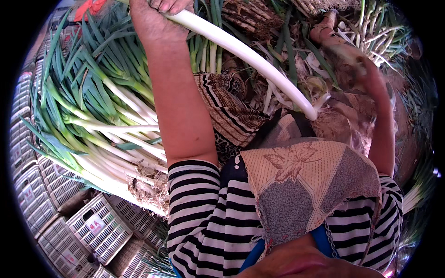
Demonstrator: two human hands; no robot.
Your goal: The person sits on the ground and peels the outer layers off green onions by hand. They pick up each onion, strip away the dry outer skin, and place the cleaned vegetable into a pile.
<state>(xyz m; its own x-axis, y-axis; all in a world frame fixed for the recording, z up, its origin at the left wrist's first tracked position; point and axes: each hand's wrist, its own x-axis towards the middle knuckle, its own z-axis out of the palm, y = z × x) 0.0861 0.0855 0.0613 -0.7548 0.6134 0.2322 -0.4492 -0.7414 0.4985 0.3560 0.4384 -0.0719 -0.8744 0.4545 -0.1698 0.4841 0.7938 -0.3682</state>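
My left hand [162, 14], at the top edge of the view, is closed round a long green onion [259, 65] near where its white shank meets the leaves. From there the bare white shank slants down to the right and ends in roots near my lap. My right hand [350, 58] is to the right of that root end, apart from the shank. Motion smears its fingers, so whether it holds anything cannot be made out. A large heap of green onions [97, 111] lies to the left of my left arm, with blue-green leaves and tangled roots.
Pale slatted plastic crates [99, 227] are stacked at the left and lower left. Loose peelings [301, 67] and stripped leaves lie beyond my lap. More thin green stalks [380, 34] are at the upper right. A red scrap [88, 9] sits at the upper left.
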